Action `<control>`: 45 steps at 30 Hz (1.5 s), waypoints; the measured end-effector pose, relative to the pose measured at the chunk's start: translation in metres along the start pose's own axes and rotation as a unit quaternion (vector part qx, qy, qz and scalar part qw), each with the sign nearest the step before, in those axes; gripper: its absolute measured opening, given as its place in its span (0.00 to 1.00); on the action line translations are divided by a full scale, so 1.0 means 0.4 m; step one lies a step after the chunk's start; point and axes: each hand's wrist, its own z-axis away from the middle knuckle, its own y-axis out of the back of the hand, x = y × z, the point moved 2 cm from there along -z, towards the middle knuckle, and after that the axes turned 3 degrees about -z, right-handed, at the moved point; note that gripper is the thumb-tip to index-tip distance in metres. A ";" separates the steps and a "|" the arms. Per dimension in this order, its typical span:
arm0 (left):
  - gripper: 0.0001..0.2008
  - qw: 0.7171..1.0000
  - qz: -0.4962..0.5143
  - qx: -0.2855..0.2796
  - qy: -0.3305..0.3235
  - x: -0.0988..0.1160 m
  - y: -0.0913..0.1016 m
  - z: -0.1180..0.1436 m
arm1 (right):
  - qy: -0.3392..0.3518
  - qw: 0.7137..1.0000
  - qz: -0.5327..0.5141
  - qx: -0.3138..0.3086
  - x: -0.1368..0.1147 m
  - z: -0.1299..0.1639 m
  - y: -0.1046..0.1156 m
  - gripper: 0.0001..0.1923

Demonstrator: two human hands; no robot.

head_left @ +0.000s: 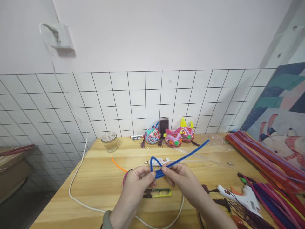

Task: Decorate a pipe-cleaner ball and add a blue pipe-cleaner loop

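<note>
Between my two hands is a blue pipe cleaner (pixel 187 156), bent into a loop on the left with a long end reaching up and right. My left hand (pixel 140 179) pinches the folded part at the left. Thumb and fingers of my right hand (pixel 177 173) grip the same pipe cleaner where the long end leaves the fold. Below the hands lie yellow-and-green thread snips (pixel 162 192), partly covered by my left hand. Behind them sits a small white glue gun (pixel 157 161). An orange pipe cleaner (pixel 119 165) sticks out beside a round pink-edged piece (pixel 124 179), mostly hidden by my left hand.
Several colourful wrapped fish-like ornaments (pixel 173 138) stand by the tiled wall. A glass jar (pixel 109 141) is at the back left. A white cable (pixel 78 197) crosses the table. Rightward lie another white glue gun (pixel 241 197), dark cords and bundles of pipe cleaners (pixel 259 156).
</note>
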 end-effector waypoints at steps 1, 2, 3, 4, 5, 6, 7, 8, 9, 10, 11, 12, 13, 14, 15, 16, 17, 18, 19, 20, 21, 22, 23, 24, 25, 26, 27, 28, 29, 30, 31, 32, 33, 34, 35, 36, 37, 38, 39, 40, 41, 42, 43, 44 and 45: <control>0.09 1.000 0.003 -0.003 0.000 0.000 0.000 0.000 | 0.000 1.000 -0.001 0.001 0.000 0.000 0.000 0.20; 0.09 1.000 0.007 -0.008 0.000 0.000 -0.001 0.000 | 0.000 1.000 -0.001 0.003 0.000 -0.001 0.001 0.20; 0.10 1.000 0.014 -0.015 0.002 0.001 -0.002 0.001 | 0.000 1.000 -0.002 0.006 0.000 -0.002 0.002 0.20; 0.10 0.999 0.024 -0.024 0.006 0.003 -0.003 0.002 | -0.001 1.000 -0.003 0.009 0.000 -0.003 0.003 0.20; 0.11 0.999 0.036 -0.033 0.010 0.005 -0.004 0.003 | -0.001 1.000 -0.004 0.012 0.000 -0.005 0.005 0.20; 0.11 0.998 0.050 -0.042 0.015 0.007 -0.005 0.004 | -0.001 1.000 -0.005 0.015 0.001 -0.006 0.007 0.21; 0.12 0.996 0.065 -0.050 0.019 0.009 -0.007 0.006 | 0.000 1.000 -0.006 0.017 0.002 -0.007 0.009 0.21; 0.12 0.995 0.079 -0.056 0.023 0.012 -0.008 0.008 | 0.000 1.000 -0.006 0.018 0.003 -0.008 0.010 0.21; 0.13 0.994 0.091 -0.062 0.026 0.016 -0.010 0.010 | 0.000 1.000 -0.006 0.020 0.004 -0.009 0.012 0.22; 0.14 0.993 0.099 -0.066 0.029 0.018 -0.011 0.012 | 0.000 1.000 -0.006 0.020 0.005 -0.009 0.012 0.22; 0.15 0.992 0.103 -0.069 0.033 0.021 -0.013 0.014 | -0.001 1.000 -0.007 0.021 0.006 -0.009 0.012 0.22; 0.15 0.991 0.103 -0.071 0.036 0.022 -0.015 0.015 | -0.002 1.000 -0.008 0.022 0.007 -0.009 0.011 0.22; 0.15 0.992 0.099 -0.073 0.039 0.023 -0.017 0.016 | -0.003 1.000 -0.009 0.022 0.007 -0.008 0.010 0.21; 0.15 0.992 0.091 -0.076 0.041 0.023 -0.019 0.016 | -0.005 1.000 -0.010 0.022 0.008 -0.008 0.008 0.21; 0.14 0.993 0.081 -0.079 0.042 0.022 -0.020 0.016 | -0.007 1.000 -0.011 0.021 0.008 -0.007 0.005 0.21; 0.14 0.993 0.072 -0.079 0.042 0.020 -0.021 0.015 | -0.009 1.000 -0.012 0.019 0.008 -0.006 0.003 0.21; 0.14 0.994 0.064 -0.075 0.042 0.018 -0.021 0.014 | -0.010 1.000 -0.013 0.017 0.008 -0.006 0.001 0.21; 0.14 0.995 0.060 -0.068 0.043 0.016 -0.020 0.013 | -0.012 1.000 -0.012 0.014 0.008 -0.006 -0.001 0.22; 0.14 0.995 0.059 -0.060 0.044 0.014 -0.019 0.012 | -0.013 1.000 -0.012 0.010 0.008 -0.005 -0.002 0.22; 0.14 0.996 0.058 -0.052 0.046 0.013 -0.017 0.011 | -0.016 1.000 -0.014 0.006 0.009 -0.005 -0.003 0.23; 0.14 0.996 0.058 -0.047 0.047 0.013 -0.016 0.011 | -0.020 1.000 -0.018 0.002 0.010 -0.005 -0.003 0.24; 0.13 0.996 0.056 -0.044 0.049 0.013 -0.015 0.011 | -0.025 0.999 -0.024 0.000 0.012 -0.005 -0.002 0.24; 0.13 0.996 0.054 -0.042 0.049 0.014 -0.014 0.011 | -0.031 0.999 -0.031 -0.002 0.013 -0.006 -0.002 0.25; 0.13 0.997 0.051 -0.040 0.049 0.016 -0.014 0.012 | -0.035 0.999 -0.038 -0.002 0.015 -0.006 -0.001 0.25; 0.13 0.997 0.049 -0.038 0.048 0.017 -0.013 0.012 | -0.038 0.998 -0.043 -0.001 0.015 -0.006 0.000 0.25; 0.13 0.997 0.048 -0.035 0.047 0.017 -0.013 0.012 | -0.037 0.998 -0.044 -0.001 0.015 -0.007 0.000 0.24; 0.14 0.997 0.047 -0.034 0.047 0.017 -0.013 0.012 | -0.035 0.998 -0.042 -0.003 0.014 -0.007 0.000 0.24; 0.13 0.997 0.047 -0.033 0.046 0.017 -0.013 0.012 | -0.031 0.999 -0.040 -0.005 0.013 -0.007 -0.001 0.23; 0.13 0.997 0.047 -0.032 0.045 0.015 -0.012 0.011 | -0.027 0.999 -0.036 -0.006 0.011 -0.007 -0.002 0.22; 0.13 0.997 0.047 -0.032 0.044 0.014 -0.012 0.010 | -0.021 0.999 -0.031 -0.008 0.009 -0.007 -0.003 0.21; 0.13 0.998 0.047 -0.031 0.042 0.012 -0.011 0.009 | -0.016 0.999 -0.026 -0.008 0.008 -0.007 -0.003 0.21; 0.12 0.998 0.047 -0.029 0.041 0.011 -0.011 0.009 | -0.012 1.000 -0.020 -0.006 0.008 -0.007 -0.004 0.21; 0.12 0.998 0.045 -0.027 0.039 0.010 -0.010 0.008 | -0.008 1.000 -0.014 -0.003 0.008 -0.007 -0.004 0.22; 0.12 0.998 0.042 -0.026 0.038 0.009 -0.010 0.008 | -0.006 1.000 -0.008 0.000 0.009 -0.007 -0.004 0.22; 0.12 0.998 0.038 -0.024 0.037 0.007 -0.010 0.008 | -0.006 1.000 -0.002 0.003 0.010 -0.007 -0.003 0.22; 0.12 0.998 0.036 -0.024 0.035 0.007 -0.010 0.008 | -0.006 1.000 0.002 0.007 0.011 -0.008 -0.003 0.22; 0.12 0.999 0.034 -0.024 0.033 0.006 -0.010 0.008 | -0.005 1.000 0.004 0.011 0.012 -0.008 -0.003 0.22; 0.12 0.999 0.034 -0.026 0.030 0.005 -0.010 0.007 | -0.003 1.000 0.005 0.016 0.012 -0.009 -0.002 0.22; 0.12 0.999 0.035 -0.030 0.027 0.004 -0.011 0.007 | -0.002 1.000 0.005 0.021 0.012 -0.009 -0.002 0.22; 0.12 0.999 0.036 -0.033 0.024 0.003 -0.011 0.007 | 0.000 1.000 0.006 0.026 0.010 -0.009 -0.002 0.22; 0.13 0.998 0.037 -0.036 0.019 0.003 -0.012 0.007 | 0.001 0.999 0.007 0.031 0.009 -0.009 -0.002 0.22; 0.14 0.998 0.037 -0.039 0.013 0.004 -0.012 0.007 | 0.002 0.999 0.010 0.034 0.007 -0.008 -0.002 0.22; 0.15 0.998 0.037 -0.042 0.007 0.006 -0.013 0.008 | 0.002 0.999 0.013 0.036 0.005 -0.008 -0.002 0.23; 0.16 0.998 0.037 -0.048 0.002 0.009 -0.014 0.009 | 0.003 0.999 0.015 0.036 0.003 -0.007 -0.002 0.24; 0.16 0.998 0.038 -0.052 -0.002 0.011 -0.015 0.010 | 0.004 0.999 0.017 0.038 0.002 -0.007 -0.001 0.24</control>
